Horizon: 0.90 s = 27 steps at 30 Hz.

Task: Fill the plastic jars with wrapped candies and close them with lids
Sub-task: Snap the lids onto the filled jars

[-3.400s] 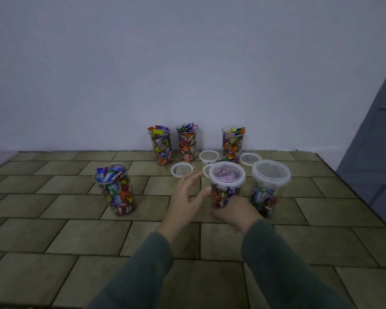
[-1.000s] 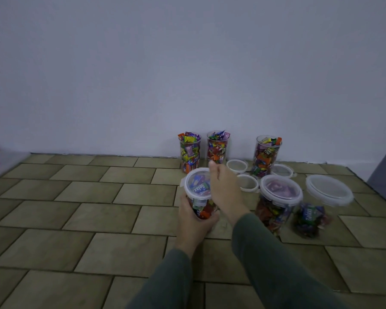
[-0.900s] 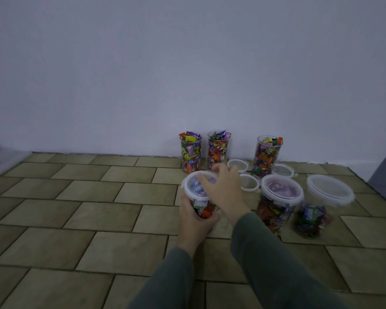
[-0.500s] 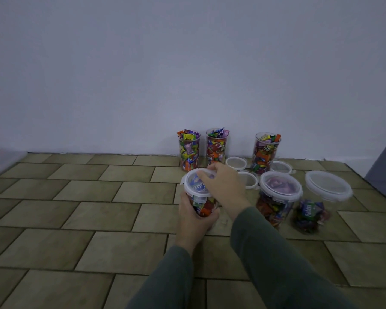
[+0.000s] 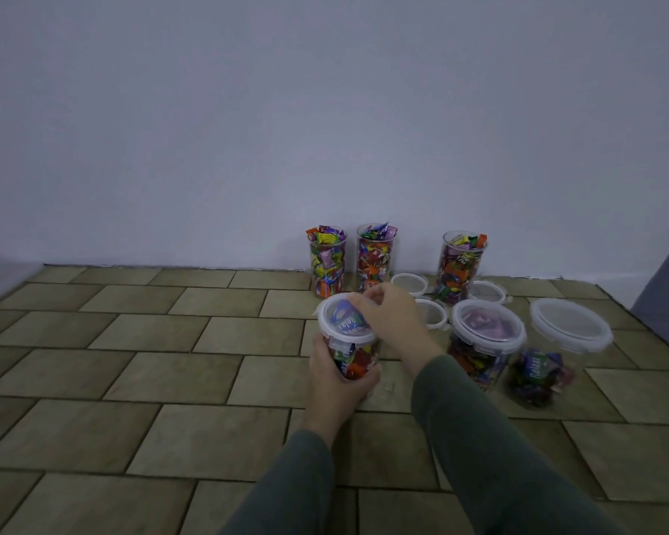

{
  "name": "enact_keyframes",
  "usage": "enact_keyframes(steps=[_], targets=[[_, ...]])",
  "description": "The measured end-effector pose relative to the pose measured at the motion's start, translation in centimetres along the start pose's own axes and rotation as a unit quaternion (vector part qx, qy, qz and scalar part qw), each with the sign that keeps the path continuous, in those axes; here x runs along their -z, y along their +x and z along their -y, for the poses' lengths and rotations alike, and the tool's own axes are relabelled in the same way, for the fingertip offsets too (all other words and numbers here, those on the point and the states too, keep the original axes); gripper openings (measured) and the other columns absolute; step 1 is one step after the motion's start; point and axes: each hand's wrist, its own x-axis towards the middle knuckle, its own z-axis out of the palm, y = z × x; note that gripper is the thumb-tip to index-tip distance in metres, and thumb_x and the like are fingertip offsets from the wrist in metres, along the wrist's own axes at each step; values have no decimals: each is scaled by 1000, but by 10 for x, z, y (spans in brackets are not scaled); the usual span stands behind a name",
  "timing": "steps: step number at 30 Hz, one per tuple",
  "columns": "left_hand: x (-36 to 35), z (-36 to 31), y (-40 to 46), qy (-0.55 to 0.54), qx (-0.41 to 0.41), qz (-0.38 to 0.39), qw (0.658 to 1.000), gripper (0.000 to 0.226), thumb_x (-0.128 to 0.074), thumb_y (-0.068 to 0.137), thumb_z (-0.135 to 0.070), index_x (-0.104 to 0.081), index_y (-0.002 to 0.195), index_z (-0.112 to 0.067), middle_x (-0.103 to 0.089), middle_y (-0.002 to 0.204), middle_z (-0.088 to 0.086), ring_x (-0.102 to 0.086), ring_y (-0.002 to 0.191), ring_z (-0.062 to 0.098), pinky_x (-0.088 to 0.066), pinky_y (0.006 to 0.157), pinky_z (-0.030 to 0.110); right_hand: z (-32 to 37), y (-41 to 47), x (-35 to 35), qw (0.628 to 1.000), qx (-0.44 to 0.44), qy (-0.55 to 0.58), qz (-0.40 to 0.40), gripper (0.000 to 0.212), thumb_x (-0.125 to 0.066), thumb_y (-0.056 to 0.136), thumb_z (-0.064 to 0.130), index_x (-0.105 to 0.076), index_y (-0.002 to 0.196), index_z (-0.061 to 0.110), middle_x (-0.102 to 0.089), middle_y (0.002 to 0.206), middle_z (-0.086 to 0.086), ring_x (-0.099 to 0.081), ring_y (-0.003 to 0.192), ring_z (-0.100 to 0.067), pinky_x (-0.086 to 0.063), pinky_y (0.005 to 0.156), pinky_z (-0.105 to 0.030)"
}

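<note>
Clear plastic jar near the middle of the tiled floor, packed with bright wrapped candies in red, orange, green and blue. Left hand wrapped round the lower half from the near side, so that grip is closed on the jar body. Translucent white lid on top, a blue wrapper reading "Relax" showing through it (upside down from here). Right hand over the far right edge of the lid, fingertips curled down onto the rim, so closed on the lid. Can't tell whether the lid is fully seated or just resting there.

Just to the right, a second lidded jar, pinkish wrappers visible under its lid. Further right, a third lidded jar, noticeably less full, another "Relax" wrapper inside.

Back against the pale wall, three tall jars still without lids, candies heaped above the rims: left tall jar, middle tall jar, right tall jar standing a bit apart. Three loose lids flat on the floor: one between the middle and right tall jars, one partly hidden behind the right hand, one just right of the right tall jar.

Dark green sleeves on both arms.
</note>
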Motion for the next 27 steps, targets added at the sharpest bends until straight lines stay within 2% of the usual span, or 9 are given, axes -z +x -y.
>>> enact_keyframes(steps=[3, 5, 7, 10, 12, 15, 20, 23, 27], targets=[[0, -1, 0, -6, -4, -4, 1000, 89, -87, 67, -21, -27, 130, -38, -43, 117, -23, -46, 101, -11, -38, 73, 5, 3, -5, -3, 996, 34, -76, -40, 38, -51, 95, 46, -53, 120, 18, -60, 113, 0, -53, 87, -8, -37, 56, -16], [-1, 1, 0, -11, -11, -4, 1000, 91, -87, 67, -21, -29, 136, -35, -44, 121, -22, -46, 105, -13, -39, 76, 5, 6, -9, -4, 991, 92, -91, -33, 54, -48, 94, 53, -45, 136, 19, -51, 132, -2, -52, 107, -13, -45, 74, -21], [-1, 3, 0, -13, -21, -2, 1000, 90, -86, 67, -20, -30, 136, -33, -45, 121, -24, -46, 107, -16, -41, 77, 3, 5, -10, -2, 979, 171, -109, 27, 79, -45, 83, 70, -34, 146, 24, -36, 146, -1, -41, 128, -18, -42, 101, -34], [-1, 5, 2, 5, -39, -7, 999, 86, -86, 63, -29, -37, 135, -30, -51, 122, -20, -51, 115, -5, -46, 84, 8, -2, -14, 5, 939, 245, -216, 107, 98, -54, 67, 83, -32, 147, 32, -32, 146, 4, -34, 131, -19, -37, 106, -42], [0, 6, 3, 14, -56, -14, 998, 85, -87, 61, -30, -38, 131, -36, -50, 123, -20, -50, 116, -4, -46, 89, 11, -9, -12, 8, 928, 264, -240, 109, 91, -62, 70, 71, -31, 147, 34, -35, 141, 5, -36, 127, -18, -38, 104, -39], [0, 4, 2, 0, -45, -15, 999, 87, -88, 63, -23, -30, 124, -45, -48, 121, -21, -49, 113, -5, -43, 82, 11, -12, -10, 10, 947, 243, -183, 102, 87, -72, 74, 55, -32, 147, 31, -37, 135, 4, -38, 122, -16, -41, 103, -36], [-2, 6, 4, -5, -37, -7, 999, 89, -87, 66, -18, -30, 133, -33, -41, 119, -29, -46, 111, -7, -42, 82, 10, -12, -9, 12, 955, 213, -172, 109, 95, -71, 71, 64, -29, 149, 30, -36, 131, 3, -39, 119, -15, -43, 102, -34], [-2, 6, 4, 0, -45, -11, 999, 91, -87, 65, -20, -28, 130, -42, -44, 121, -27, -46, 113, -10, -42, 80, 8, -13, -7, 12, 945, 209, -216, 130, 97, -61, 72, 73, -23, 151, 33, -34, 133, 1, -35, 123, -18, -39, 104, -39], [-2, 4, 2, -6, -29, -12, 999, 92, -87, 66, -20, -22, 123, -51, -41, 116, -27, -46, 107, -8, -40, 75, 8, -11, -11, 7, 960, 187, -186, 95, 63, -31, 92, 66, -30, 148, 37, -36, 138, 0, -31, 131, -21, -32, 107, -44]])
